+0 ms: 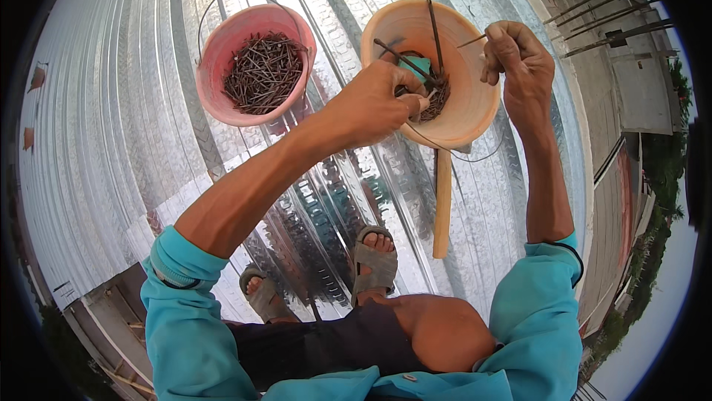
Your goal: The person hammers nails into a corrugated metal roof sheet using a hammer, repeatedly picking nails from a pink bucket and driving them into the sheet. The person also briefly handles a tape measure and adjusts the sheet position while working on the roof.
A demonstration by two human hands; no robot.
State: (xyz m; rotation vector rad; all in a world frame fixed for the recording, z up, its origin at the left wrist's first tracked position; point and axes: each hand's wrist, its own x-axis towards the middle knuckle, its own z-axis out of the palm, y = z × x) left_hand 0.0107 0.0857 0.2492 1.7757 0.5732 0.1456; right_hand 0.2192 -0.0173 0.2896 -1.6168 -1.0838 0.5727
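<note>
At the orange bucket point(472, 93), I see one nail point(472, 41) out, pinched by the right hand point(523, 60); the left hand point(382, 101) dips inside, grip unclear. More nails point(442, 103) are left there; the pink bucket point(213, 67) holds plenty.

We hold one thin nail point(472, 41) tilted slightly in our right hand point(523, 60), beside the orange bucket point(469, 93) — round, its rusty nails point(439, 103) heaped loosely inside.

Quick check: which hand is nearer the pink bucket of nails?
Left. The left hand is right of the pink bucket, at the orange bucket's mouth; the right hand is farther right, pinching a thin nail near the orange bucket's right rim.
</note>
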